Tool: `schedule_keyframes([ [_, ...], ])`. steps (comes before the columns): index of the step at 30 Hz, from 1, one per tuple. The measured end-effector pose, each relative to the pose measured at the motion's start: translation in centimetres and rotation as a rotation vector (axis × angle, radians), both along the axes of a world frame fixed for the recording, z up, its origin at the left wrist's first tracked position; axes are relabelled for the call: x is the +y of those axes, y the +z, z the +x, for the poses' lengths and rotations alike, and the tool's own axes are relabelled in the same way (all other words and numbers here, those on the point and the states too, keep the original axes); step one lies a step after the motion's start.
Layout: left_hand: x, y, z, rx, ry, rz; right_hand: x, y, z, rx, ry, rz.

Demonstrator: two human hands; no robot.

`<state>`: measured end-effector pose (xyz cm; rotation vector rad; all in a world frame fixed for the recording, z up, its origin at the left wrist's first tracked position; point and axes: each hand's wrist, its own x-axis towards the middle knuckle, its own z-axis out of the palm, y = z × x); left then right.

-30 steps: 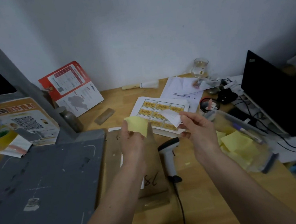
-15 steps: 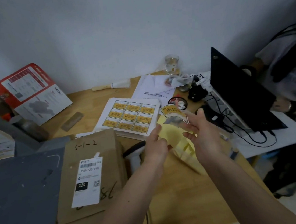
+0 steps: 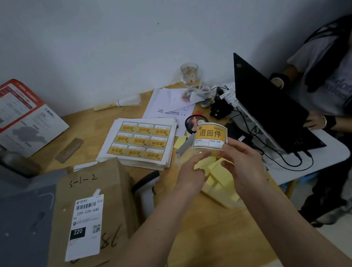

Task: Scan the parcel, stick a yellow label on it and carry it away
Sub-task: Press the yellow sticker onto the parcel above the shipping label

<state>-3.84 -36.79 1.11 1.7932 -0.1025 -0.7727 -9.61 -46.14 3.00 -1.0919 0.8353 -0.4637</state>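
Wooden desk point(image 3: 202, 228) against a pale wall, cluttered. All places below given relative to the brown parcel point(image 3: 92, 218), lying flat at the desk's left part, marked "5-1-2" by hand and carrying a white shipping label point(image 3: 85, 227).

Right of the parcel and raised above the desk: both hands. Right hand point(image 3: 246, 167) pinching the lower edge of a single yellow label point(image 3: 210, 137) between thumb and fingertips, label curled, print facing the camera, not yet on the parcel. Left hand point(image 3: 191, 174) just beside it, fingers loosely curled, tips near the label's bottom edge; contact with the label impossible to tell. Under the hands, a loose pile of pale yellow backing scraps point(image 3: 218, 172).

Beyond the parcel's far right corner: stack of label sheets point(image 3: 141, 140), nine yellow labels on top. Just right of the parcel, partly hidden by the left forearm: handheld scanner point(image 3: 146, 186). Far right: open black laptop point(image 3: 270, 106) with another seated person point(image 3: 335, 86) at it. Left of the parcel: grey platform point(image 3: 14, 237).
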Motion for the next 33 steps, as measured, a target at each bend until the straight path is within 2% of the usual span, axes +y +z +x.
schedule_keyframes([
  [3, 0.9, -0.6, 0.8, 0.059, 0.149, -0.035, 0.3, -0.3, 0.4, 0.016, 0.017, 0.020],
  [6, 2.7, -0.5, 1.7, 0.130, 0.362, -0.159, 1.2, -0.6, 1.2, 0.025, 0.055, 0.044],
  [10, 6.7, 0.8, 2.8, 0.028, 0.569, -0.226, 3.5, -1.1, 3.1, 0.038, 0.146, 0.055],
  [18, 15.6, 2.1, 2.3, -0.217, 0.716, -0.127, 12.0, -2.0, 7.1, 0.071, 0.390, -0.010],
  [25, 23.9, 0.5, 4.1, -0.176, 0.902, -0.080, 18.2, -2.0, 8.9, 0.180, 0.450, -0.045],
  [33, 28.9, -1.9, 7.9, -0.179, 0.823, 0.017, 22.5, -1.9, 12.4, 0.229, 0.369, -0.082],
])
